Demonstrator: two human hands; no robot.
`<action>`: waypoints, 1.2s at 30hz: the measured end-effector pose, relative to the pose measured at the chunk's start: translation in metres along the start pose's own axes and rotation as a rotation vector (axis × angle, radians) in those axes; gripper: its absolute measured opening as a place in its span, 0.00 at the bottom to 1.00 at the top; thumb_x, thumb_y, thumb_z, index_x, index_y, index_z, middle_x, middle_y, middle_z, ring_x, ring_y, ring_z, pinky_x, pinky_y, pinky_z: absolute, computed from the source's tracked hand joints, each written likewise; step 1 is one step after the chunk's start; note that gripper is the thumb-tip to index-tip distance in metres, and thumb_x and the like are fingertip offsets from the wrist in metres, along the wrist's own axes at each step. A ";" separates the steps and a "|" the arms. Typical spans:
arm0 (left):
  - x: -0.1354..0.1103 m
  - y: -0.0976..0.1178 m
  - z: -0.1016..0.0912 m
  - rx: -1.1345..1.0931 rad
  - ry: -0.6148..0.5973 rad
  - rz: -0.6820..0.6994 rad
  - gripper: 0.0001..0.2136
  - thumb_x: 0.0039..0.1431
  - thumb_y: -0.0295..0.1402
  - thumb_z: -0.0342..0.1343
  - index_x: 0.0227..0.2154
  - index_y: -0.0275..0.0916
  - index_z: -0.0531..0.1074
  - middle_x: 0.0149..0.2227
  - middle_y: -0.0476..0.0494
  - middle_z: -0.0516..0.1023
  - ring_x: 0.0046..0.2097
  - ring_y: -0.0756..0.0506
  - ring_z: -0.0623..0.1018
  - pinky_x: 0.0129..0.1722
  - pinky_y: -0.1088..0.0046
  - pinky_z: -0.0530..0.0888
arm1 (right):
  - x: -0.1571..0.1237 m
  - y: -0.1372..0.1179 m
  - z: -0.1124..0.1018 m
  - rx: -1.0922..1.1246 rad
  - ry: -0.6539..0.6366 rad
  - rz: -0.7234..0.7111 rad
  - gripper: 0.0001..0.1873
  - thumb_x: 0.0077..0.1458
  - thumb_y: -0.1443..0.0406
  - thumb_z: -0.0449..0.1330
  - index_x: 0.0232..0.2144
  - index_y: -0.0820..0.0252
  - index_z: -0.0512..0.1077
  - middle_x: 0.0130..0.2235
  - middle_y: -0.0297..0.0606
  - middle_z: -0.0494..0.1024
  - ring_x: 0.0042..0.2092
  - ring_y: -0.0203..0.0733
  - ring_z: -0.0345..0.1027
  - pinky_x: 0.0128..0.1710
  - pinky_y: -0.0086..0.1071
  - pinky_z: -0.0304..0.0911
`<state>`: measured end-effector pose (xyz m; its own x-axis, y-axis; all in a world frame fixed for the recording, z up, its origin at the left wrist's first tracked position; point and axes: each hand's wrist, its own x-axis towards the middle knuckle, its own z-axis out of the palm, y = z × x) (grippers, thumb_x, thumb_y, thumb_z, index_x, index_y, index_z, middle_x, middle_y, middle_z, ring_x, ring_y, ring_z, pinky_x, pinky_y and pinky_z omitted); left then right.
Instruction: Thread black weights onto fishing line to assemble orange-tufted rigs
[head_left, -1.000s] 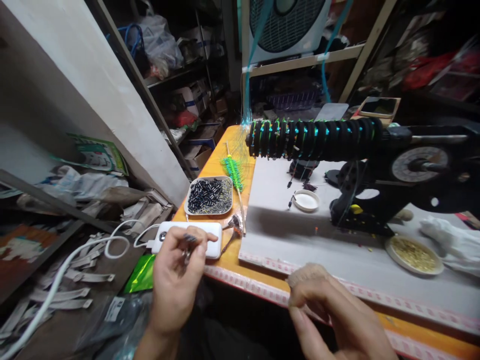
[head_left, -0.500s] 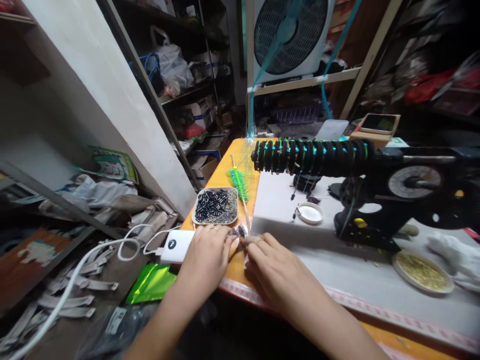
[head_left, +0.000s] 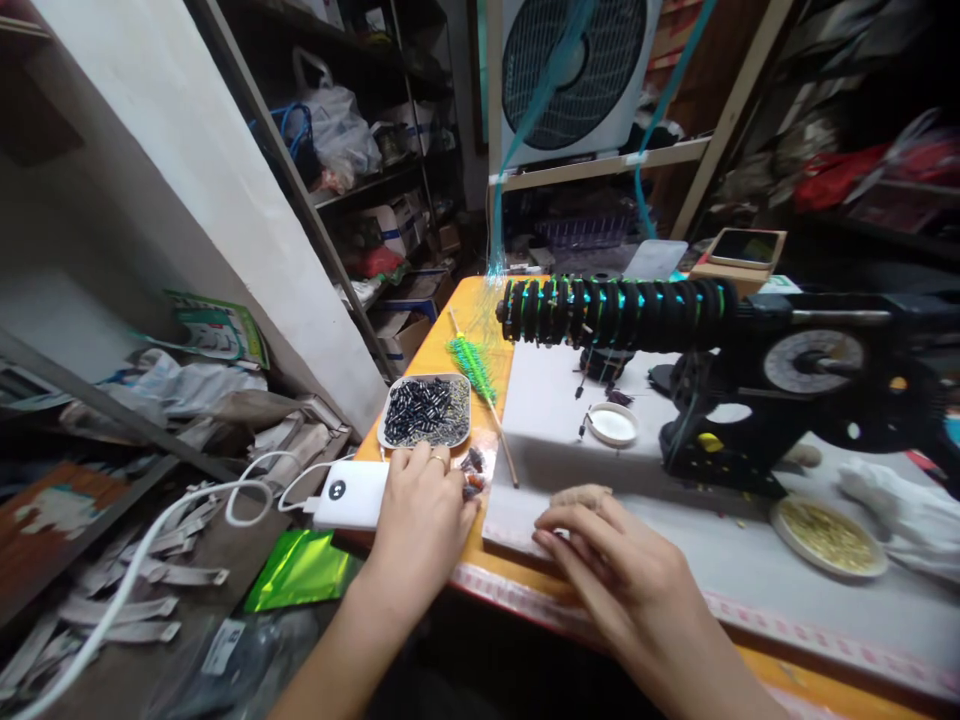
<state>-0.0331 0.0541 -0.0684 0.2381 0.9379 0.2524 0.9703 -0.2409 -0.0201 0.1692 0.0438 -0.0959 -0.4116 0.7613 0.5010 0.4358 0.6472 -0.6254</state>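
Note:
My left hand [head_left: 424,515] lies palm down on the orange table edge, partly over a white power bank [head_left: 346,493]. Its fingertips reach a small pile of dark and reddish pieces [head_left: 472,470], and whether it grips any is hidden. A ring shows on one finger. My right hand [head_left: 619,565] rests on the grey mat [head_left: 675,520] with bent fingers and nothing visible in it; its thumb is wrapped in beige tape. Just beyond my left hand sits a tray of small black parts [head_left: 427,410]. A thin stick with green tufts [head_left: 474,368] lies beside it.
A black roller wound with turquoise fibres [head_left: 615,310] juts from a black machine [head_left: 795,400] over the mat. A white lid [head_left: 613,425], a dish of gold bits [head_left: 829,520] and white cloth [head_left: 900,495] lie nearby. Cluttered shelves, a white cable [head_left: 150,560] and a green bag [head_left: 300,570] fill the left.
Both hands came down from in front of me to the pile of small pieces. My right hand then slid right onto the grey mat, while my left stayed by the pile.

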 end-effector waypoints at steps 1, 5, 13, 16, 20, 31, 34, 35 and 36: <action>0.000 0.002 0.000 0.002 0.006 0.007 0.07 0.59 0.28 0.58 0.32 0.32 0.80 0.36 0.34 0.79 0.44 0.31 0.74 0.45 0.50 0.68 | -0.003 -0.002 -0.002 0.012 0.010 0.002 0.06 0.67 0.71 0.54 0.39 0.56 0.68 0.37 0.36 0.71 0.37 0.36 0.70 0.38 0.27 0.67; -0.001 0.005 0.006 -0.025 0.058 0.015 0.07 0.55 0.22 0.55 0.27 0.32 0.78 0.34 0.34 0.78 0.42 0.31 0.75 0.42 0.50 0.68 | -0.013 -0.007 -0.010 0.053 0.047 0.014 0.06 0.66 0.71 0.56 0.39 0.55 0.71 0.35 0.34 0.70 0.35 0.34 0.70 0.35 0.23 0.67; -0.034 0.011 0.002 -0.405 0.357 -0.151 0.05 0.63 0.26 0.53 0.37 0.38 0.73 0.37 0.42 0.79 0.40 0.41 0.77 0.41 0.62 0.72 | -0.019 -0.018 -0.011 0.212 0.135 0.101 0.06 0.64 0.70 0.59 0.39 0.54 0.75 0.34 0.35 0.72 0.35 0.35 0.71 0.32 0.23 0.68; -0.048 0.032 -0.002 -1.041 0.306 -0.406 0.03 0.64 0.33 0.56 0.37 0.41 0.74 0.34 0.46 0.80 0.37 0.44 0.80 0.37 0.71 0.74 | -0.018 -0.025 -0.005 0.313 0.219 0.130 0.07 0.62 0.69 0.61 0.38 0.52 0.77 0.32 0.33 0.73 0.33 0.33 0.70 0.27 0.21 0.65; -0.054 0.066 -0.003 -1.592 0.310 -0.685 0.13 0.51 0.42 0.69 0.26 0.40 0.74 0.27 0.50 0.80 0.31 0.50 0.79 0.34 0.80 0.74 | -0.020 -0.031 0.002 0.405 0.299 0.109 0.11 0.60 0.72 0.63 0.41 0.50 0.78 0.32 0.33 0.75 0.34 0.35 0.72 0.30 0.23 0.68; -0.051 0.094 0.009 -1.689 0.596 -0.641 0.10 0.43 0.35 0.75 0.21 0.42 0.77 0.24 0.53 0.78 0.27 0.53 0.77 0.32 0.87 0.73 | -0.028 -0.031 0.004 0.324 0.354 0.229 0.07 0.59 0.70 0.64 0.36 0.53 0.80 0.30 0.35 0.78 0.28 0.36 0.73 0.21 0.22 0.66; -0.054 0.095 0.012 -1.568 0.626 -0.553 0.07 0.48 0.32 0.72 0.24 0.44 0.78 0.27 0.52 0.79 0.29 0.52 0.77 0.33 0.85 0.73 | -0.025 -0.033 0.002 0.328 0.368 0.212 0.06 0.57 0.71 0.64 0.34 0.56 0.80 0.28 0.37 0.77 0.27 0.37 0.72 0.21 0.23 0.65; -0.054 0.095 0.013 -1.543 0.625 -0.541 0.07 0.49 0.31 0.71 0.24 0.45 0.78 0.27 0.52 0.79 0.29 0.52 0.77 0.33 0.85 0.73 | -0.024 -0.033 0.002 0.320 0.371 0.215 0.06 0.57 0.71 0.64 0.32 0.56 0.79 0.28 0.37 0.77 0.26 0.37 0.71 0.20 0.24 0.65; -0.054 0.095 0.014 -1.522 0.619 -0.535 0.07 0.49 0.31 0.71 0.24 0.45 0.78 0.27 0.52 0.79 0.29 0.52 0.76 0.32 0.85 0.73 | -0.024 -0.034 0.002 0.310 0.371 0.220 0.05 0.56 0.71 0.64 0.31 0.57 0.78 0.27 0.36 0.76 0.25 0.36 0.69 0.20 0.24 0.63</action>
<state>0.0464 -0.0162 -0.0979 -0.4764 0.8465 0.2377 -0.0636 -0.3028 0.9509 0.1627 0.0041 -0.0879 -0.0020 0.8771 0.4804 0.2000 0.4710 -0.8592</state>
